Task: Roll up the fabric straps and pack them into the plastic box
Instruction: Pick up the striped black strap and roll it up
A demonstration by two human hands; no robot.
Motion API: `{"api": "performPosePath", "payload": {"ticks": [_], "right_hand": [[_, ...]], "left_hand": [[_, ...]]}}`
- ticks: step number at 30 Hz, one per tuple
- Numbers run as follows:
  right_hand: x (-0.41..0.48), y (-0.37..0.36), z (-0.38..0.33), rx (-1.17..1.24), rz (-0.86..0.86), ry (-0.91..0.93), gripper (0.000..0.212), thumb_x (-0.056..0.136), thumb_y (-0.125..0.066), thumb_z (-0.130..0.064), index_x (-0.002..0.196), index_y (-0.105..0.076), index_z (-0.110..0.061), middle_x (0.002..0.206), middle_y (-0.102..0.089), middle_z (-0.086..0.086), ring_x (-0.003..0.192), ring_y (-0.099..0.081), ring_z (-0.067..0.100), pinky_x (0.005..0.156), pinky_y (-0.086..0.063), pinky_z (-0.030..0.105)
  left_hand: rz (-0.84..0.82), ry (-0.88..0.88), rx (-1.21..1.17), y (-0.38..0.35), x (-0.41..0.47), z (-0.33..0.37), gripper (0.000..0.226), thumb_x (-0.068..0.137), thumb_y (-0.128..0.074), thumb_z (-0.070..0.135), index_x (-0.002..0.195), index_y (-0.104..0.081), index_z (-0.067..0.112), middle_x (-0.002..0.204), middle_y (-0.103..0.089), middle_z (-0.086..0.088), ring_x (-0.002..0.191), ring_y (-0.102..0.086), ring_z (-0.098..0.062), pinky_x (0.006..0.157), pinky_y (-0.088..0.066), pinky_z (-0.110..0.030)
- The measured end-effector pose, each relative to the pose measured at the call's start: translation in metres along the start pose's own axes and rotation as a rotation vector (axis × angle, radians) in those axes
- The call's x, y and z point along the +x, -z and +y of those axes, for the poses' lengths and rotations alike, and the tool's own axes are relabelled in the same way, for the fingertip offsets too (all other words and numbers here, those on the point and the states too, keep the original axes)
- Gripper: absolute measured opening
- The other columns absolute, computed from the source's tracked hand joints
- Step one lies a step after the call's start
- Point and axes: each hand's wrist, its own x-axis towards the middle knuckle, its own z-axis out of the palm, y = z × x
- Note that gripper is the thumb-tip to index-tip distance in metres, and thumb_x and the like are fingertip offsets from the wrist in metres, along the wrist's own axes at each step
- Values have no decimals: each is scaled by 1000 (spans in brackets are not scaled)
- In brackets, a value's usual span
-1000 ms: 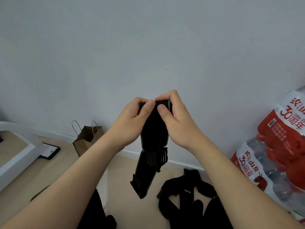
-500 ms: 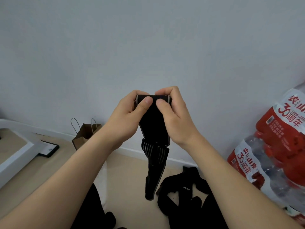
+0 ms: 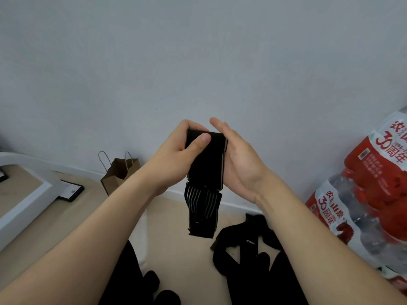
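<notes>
Strap (image 3: 208, 166) in grip of left hand (image 3: 176, 154)

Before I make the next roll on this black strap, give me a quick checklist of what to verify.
1. Left hand grip on the strap top: ok, thumb pinches it.
2. Right hand holding the strap: not ok, fingers straight, palm only against its edge.
3. Hanging end clear of the floor pile: ok.
4. Roll tight at the top: cannot tell, fingers hide it.
5. Plastic box in reach: cannot tell, none plainly in view.
</notes>
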Motion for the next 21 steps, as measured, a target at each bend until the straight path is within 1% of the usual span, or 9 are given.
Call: {"api": "performPosePath", "payload": {"ticks": [3,6,7,9,11,12,14,17,21], "right_hand": [[0,5,3,42,-41,-45,68,117,-29,-58,157,-54,-9,148,-66,20,143,-60,32,125,-40,52],[0,9,6,-143,63,-34,57,114,-28,-66,166,-34,-42,153,-63,1,140,-63,23,118,-48,52],[-1,9,8,-292,125,-1,51,113,-27,-66,159,-39,-46,149,-64,-6,136,-64,16,112,-52,50],[-2,10,11,-554,289,124,39,115,-31,-57,132,-58,-34,121,-69,-12,110,-66,-4,97,-55,42],[-1,11,10,-698,413,242,30,116,-39,-49,103,-56,-27,92,-61,-14,78,-57,-8,80,-48,34],[-1,10,8,-736,438,283,28,115,-42,-47,99,-53,-27,87,-59,-13,73,-55,-5,76,-45,33],[1,10,4,-730,447,345,23,113,-45,-45,102,-53,-27,92,-64,-12,79,-59,-4,76,-48,29],[3,11,2,-656,421,387,15,108,-46,-43,108,-54,-31,102,-67,-17,95,-64,-6,83,-49,18],[-1,12,7,-604,322,371,11,112,-45,-29,118,-54,-27,110,-64,-18,101,-62,-11,85,-46,9]], "left_hand": [[-27,30,28,1,-1,3,14,111,-58,31,122,-62,22,105,-74,0,97,-73,-17,84,-61,-38],[-54,55,46,0,-1,8,14,112,-57,32,121,-62,22,106,-75,-4,99,-74,-24,85,-60,-42],[-60,62,51,-1,-1,9,14,112,-57,32,121,-61,22,105,-75,-3,97,-74,-19,84,-60,-38],[-69,86,77,-5,-1,13,15,113,-55,34,120,-60,22,101,-74,2,91,-71,-8,79,-57,-28],[-77,114,94,-10,0,18,18,113,-50,38,120,-58,23,90,-72,10,79,-67,-3,70,-53,-22],[-67,118,97,-13,1,21,21,114,-48,40,121,-57,22,87,-70,12,75,-65,-3,67,-51,-21],[-21,124,117,-17,2,29,31,114,-46,43,117,-58,15,88,-67,9,75,-62,-5,70,-49,-25],[-28,130,74,-19,2,38,56,114,-43,49,96,-57,-2,79,-50,-1,71,-48,-16,68,-40,-35],[-26,242,-3,-17,-2,38,57,112,-46,52,111,-62,-2,89,-58,-5,84,-57,-21,82,-50,-47]]}}
